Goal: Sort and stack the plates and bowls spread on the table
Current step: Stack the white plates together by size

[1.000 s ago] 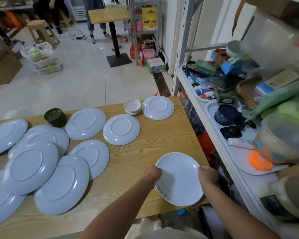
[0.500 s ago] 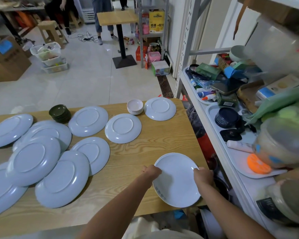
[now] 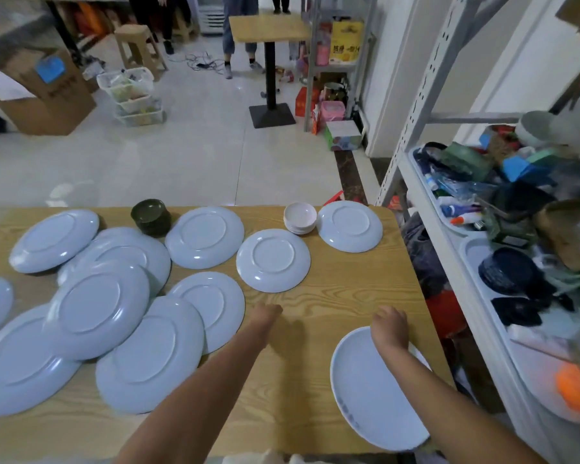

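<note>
Your right hand (image 3: 389,331) is on the far rim of the upright white plate (image 3: 369,390), fingers curled over the rim and gripping it. That plate sits at the near right corner of the tabletop (image 3: 332,306), its near edge hanging over the near edge.

Your left hand (image 3: 266,313) is over bare wood near the tabletop's middle, just right of the nearest face-down plates. Fingers look curled, nothing held; can't tell if it touches the wood.

Everything else is face-down pale blue plates. One small plate (image 3: 349,226) at the far right corner. A stack of pink bowls (image 3: 300,217) just left of it, touching or nearly so. Another small plate (image 3: 273,260) in front of the bowls, apart from the rest. A larger plate (image 3: 204,237) at the far edge, middle. A stack of dark green bowls (image 3: 150,216) just left of that, at the far edge.

The left half is an overlapping pile: a tilted plate (image 3: 54,240) at the far left, one plate (image 3: 98,308) riding on top of several neighbours, a big plate (image 3: 149,354) near the near edge leaning on a smaller one (image 3: 211,309) that lies beside your left forearm. More plates run off the left edge, partly out of frame.
</note>
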{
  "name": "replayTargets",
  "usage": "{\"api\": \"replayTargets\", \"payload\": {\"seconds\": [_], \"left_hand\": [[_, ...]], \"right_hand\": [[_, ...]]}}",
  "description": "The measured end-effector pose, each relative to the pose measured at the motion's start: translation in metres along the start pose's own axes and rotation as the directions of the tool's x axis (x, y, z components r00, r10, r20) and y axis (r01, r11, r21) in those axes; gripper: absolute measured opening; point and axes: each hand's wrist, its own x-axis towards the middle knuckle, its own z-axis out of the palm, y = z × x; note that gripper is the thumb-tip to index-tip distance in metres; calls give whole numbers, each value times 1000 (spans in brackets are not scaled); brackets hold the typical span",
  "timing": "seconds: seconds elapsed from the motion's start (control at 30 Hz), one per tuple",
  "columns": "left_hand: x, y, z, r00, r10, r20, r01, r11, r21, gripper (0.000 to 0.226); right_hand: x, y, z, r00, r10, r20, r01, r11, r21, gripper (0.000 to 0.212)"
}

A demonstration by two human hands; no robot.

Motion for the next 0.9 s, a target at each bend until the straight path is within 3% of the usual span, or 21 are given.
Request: {"api": "replayTargets", "payload": {"seconds": [0.13,0.23,0.43,0.53,0.63,0.77,0.9], "left_hand": [[33,27,-33,998,30,-51,-37,989,-145,66],[66,43,-53,998,3,-59,-13,986,-166,63],[116,62,-73,993,-87,-74,84,996,-41,64],[131,66,-74,993,-109,-49,108,994,-13,67],[140,70,-73,997,-69,-44,68,997,-29,83],[147,76,-73,998,-57,-37,58,998,11,59],[140,87,-83,994,-109,13,110,986,-127,25]], "right_hand": [[16,-49,29,984,12,175,-24,998,65,33],[29,-83,53,960,66,273,-94,991,92,31],[58,-131,95,906,183,382,-257,954,153,34],[65,-148,107,895,145,422,-267,932,245,40],[75,-160,114,911,118,396,-230,940,250,49],[81,-161,122,922,128,365,-254,912,321,47],[84,-156,123,898,184,399,-368,812,454,40]]}}
